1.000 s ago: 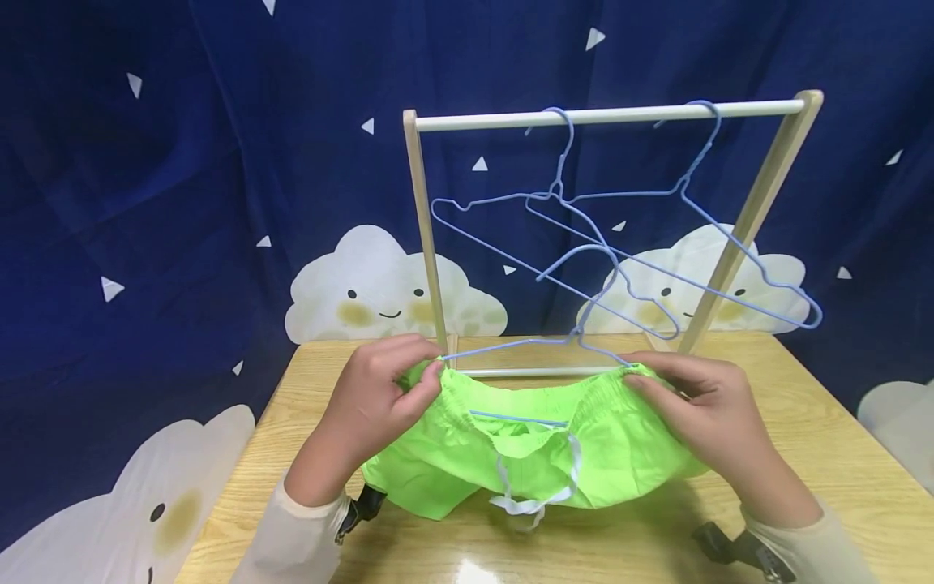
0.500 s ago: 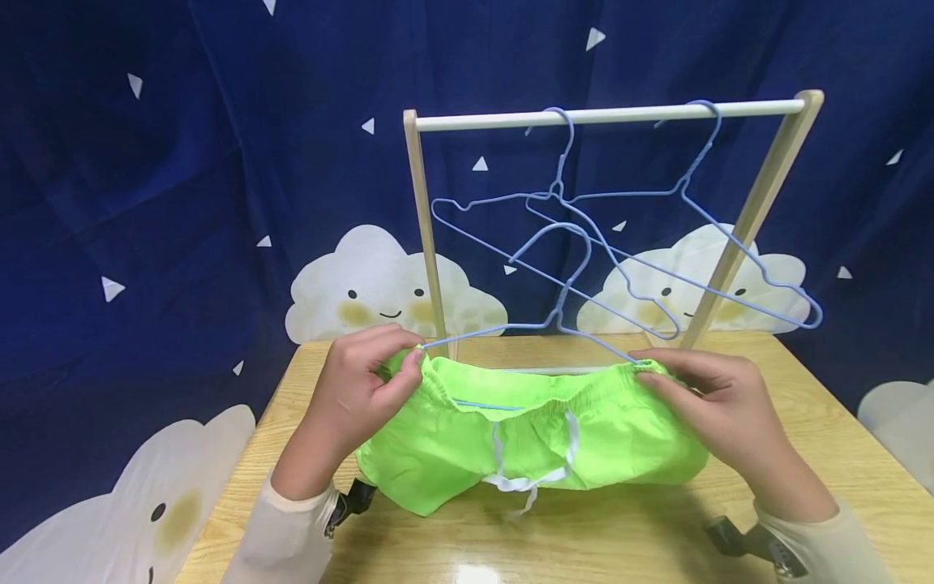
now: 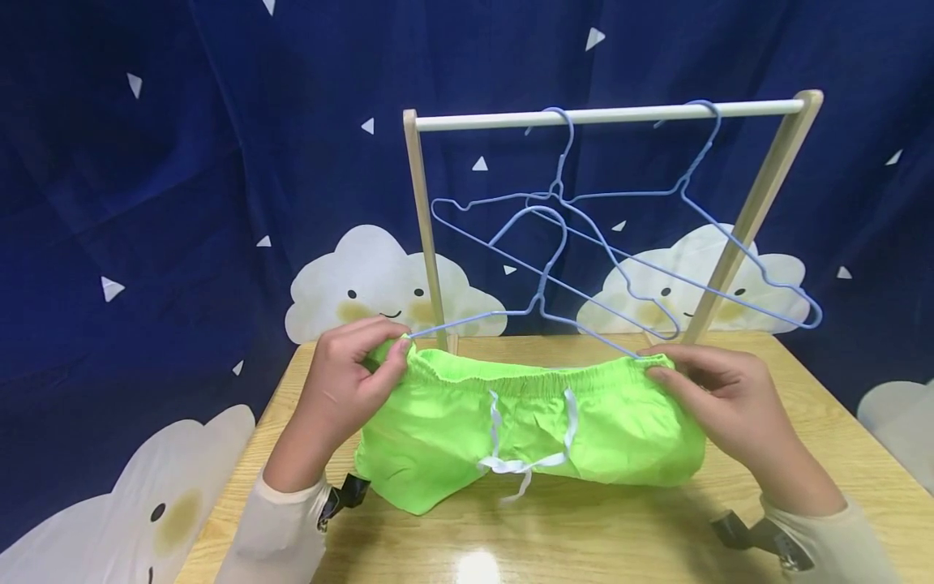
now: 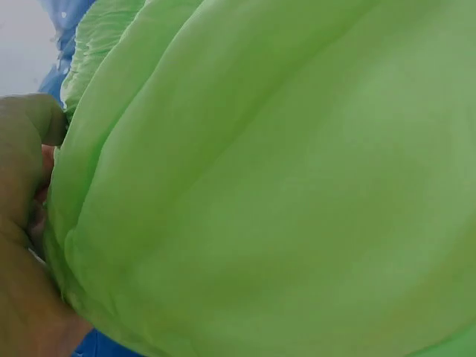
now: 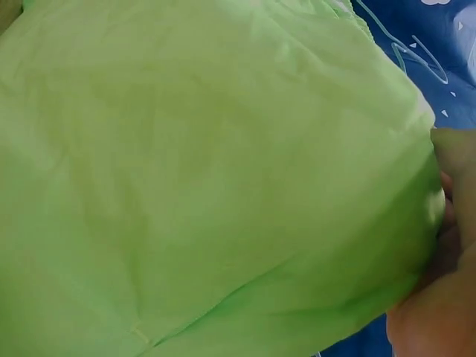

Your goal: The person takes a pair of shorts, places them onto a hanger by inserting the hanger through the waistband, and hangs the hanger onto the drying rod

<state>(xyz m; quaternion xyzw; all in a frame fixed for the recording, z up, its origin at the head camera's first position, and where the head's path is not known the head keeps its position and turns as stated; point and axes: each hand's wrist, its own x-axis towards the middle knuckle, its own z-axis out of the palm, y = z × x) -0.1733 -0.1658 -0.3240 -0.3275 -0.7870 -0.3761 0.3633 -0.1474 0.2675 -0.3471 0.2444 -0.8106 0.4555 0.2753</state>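
Observation:
Bright green shorts [image 3: 445, 422] with a white drawstring [image 3: 524, 465] hang by the waistband between both hands, above the table. A blue wire hanger [image 3: 541, 284] has its shoulders running down into the waistband, its hook standing up free. With thumb and fingers, the left hand [image 3: 346, 377] pinches the waistband's left end where the hanger's arm enters. At the right end the right hand [image 3: 730, 397] pinches waistband and hanger in the same manner. Both wrist views are mostly filled by the green fabric [image 4: 260, 186], and the hanger's lower bar is hidden inside the shorts.
Behind the shorts stands a wooden rack [image 3: 755, 203] with a white top rail [image 3: 620, 116]. Two more blue hangers hang from it, a left one [image 3: 560, 166] and a right one [image 3: 696, 166]. The wooden table [image 3: 584, 543] lies below, a dark blue cloud-patterned curtain [image 3: 219, 162] behind.
The left hand has moved left and slightly up, spreading the waistband wider. The hanger's hook has shifted left and up. The shorts' front has risen, covering the hanger's lower bar.

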